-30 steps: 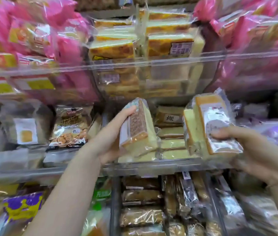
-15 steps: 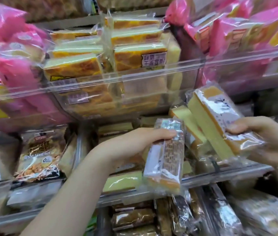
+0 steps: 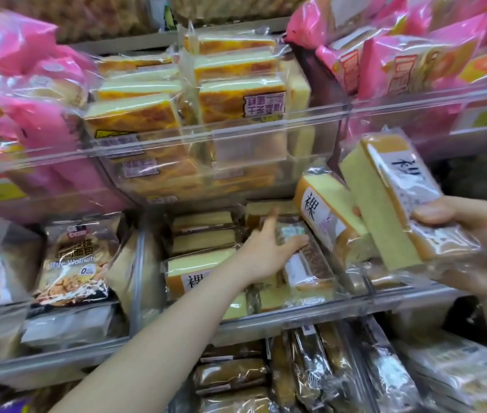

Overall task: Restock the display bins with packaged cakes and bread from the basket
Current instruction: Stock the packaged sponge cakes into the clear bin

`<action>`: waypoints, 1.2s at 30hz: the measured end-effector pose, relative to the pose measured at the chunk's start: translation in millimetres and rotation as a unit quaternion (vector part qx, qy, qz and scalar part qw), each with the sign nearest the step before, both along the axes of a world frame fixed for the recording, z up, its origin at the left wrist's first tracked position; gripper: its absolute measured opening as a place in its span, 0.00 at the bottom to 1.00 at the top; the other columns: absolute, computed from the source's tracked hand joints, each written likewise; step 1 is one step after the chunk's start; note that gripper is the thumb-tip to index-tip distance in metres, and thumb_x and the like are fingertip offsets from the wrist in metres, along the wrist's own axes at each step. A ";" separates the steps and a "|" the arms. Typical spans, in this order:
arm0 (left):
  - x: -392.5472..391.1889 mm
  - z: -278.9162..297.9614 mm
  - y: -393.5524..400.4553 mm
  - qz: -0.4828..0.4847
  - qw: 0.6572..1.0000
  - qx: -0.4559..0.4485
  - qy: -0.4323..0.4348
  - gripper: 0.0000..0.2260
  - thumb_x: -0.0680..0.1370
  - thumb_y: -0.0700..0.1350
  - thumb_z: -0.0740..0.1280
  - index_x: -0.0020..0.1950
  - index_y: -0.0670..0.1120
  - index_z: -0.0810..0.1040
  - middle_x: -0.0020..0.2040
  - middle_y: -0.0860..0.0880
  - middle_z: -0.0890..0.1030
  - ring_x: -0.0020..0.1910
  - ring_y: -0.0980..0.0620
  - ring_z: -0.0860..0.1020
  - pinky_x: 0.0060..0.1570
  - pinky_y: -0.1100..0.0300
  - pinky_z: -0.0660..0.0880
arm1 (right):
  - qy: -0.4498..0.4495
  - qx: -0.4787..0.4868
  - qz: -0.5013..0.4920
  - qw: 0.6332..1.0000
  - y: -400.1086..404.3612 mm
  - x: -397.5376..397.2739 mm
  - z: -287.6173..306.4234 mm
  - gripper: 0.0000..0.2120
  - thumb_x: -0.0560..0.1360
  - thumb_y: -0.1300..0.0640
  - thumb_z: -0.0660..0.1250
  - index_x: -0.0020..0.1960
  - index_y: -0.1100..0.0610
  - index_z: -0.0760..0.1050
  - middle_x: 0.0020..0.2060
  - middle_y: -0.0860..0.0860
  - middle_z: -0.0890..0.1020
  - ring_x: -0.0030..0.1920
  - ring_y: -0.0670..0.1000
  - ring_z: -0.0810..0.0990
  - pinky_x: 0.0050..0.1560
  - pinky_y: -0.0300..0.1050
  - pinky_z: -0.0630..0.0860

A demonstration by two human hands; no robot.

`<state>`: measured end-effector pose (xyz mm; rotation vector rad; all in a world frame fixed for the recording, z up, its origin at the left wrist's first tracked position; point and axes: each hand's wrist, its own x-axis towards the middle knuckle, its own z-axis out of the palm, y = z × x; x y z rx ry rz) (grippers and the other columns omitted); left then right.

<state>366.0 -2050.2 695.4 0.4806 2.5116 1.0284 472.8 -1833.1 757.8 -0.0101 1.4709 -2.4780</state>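
Observation:
My left hand (image 3: 266, 248) reaches into the clear middle display bin (image 3: 295, 315) and rests on a wrapped cake slice (image 3: 304, 263), pressing it down among other yellow cake packs (image 3: 197, 263). My right hand (image 3: 480, 248) is raised at the right, shut on two wrapped yellow cake slices (image 3: 385, 210) with white labels, held tilted just above the bin's right end. The basket is out of view.
Above is a clear bin (image 3: 236, 138) stacked with marbled cake packs, flanked by pink-wrapped goods (image 3: 27, 84). A walnut bread bag (image 3: 72, 263) sits in the bin to the left. Dark wrapped breads (image 3: 236, 377) fill the lower shelf.
My left hand has carried its cake slice forward and down into the middle bin. The right hand stays up with its two slices. The view has moved closer.

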 end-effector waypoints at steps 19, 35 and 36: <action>32.3 24.0 -98.8 0.147 0.898 0.389 -0.142 0.18 0.77 0.47 0.69 0.66 0.51 0.72 0.56 0.42 0.82 0.48 0.49 0.83 0.41 0.56 0.80 | -0.005 0.077 0.113 0.991 -90.4 -30.6 -4.8 0.16 0.56 0.65 0.72 0.44 0.61 0.83 0.39 0.57 0.82 0.34 0.52 0.82 0.34 0.43 0.80; 57.0 26.0 -209.9 0.301 0.808 0.467 0.196 0.18 0.71 0.47 0.72 0.56 0.50 0.68 0.46 0.53 0.75 0.47 0.53 0.79 0.41 0.52 0.81 | 0.234 0.691 0.177 0.661 -178.8 -71.4 -35.3 0.26 0.62 0.56 0.76 0.53 0.43 0.67 0.44 0.39 0.72 0.31 0.40 0.76 0.26 0.32 0.69; 57.0 24.2 -209.6 0.303 0.808 0.468 0.192 0.19 0.71 0.48 0.73 0.56 0.50 0.68 0.47 0.51 0.74 0.46 0.54 0.80 0.40 0.53 0.81 | 0.263 0.692 0.157 0.654 -184.7 -73.7 -42.3 0.25 0.63 0.54 0.76 0.53 0.44 0.68 0.46 0.42 0.71 0.36 0.41 0.75 0.31 0.33 0.69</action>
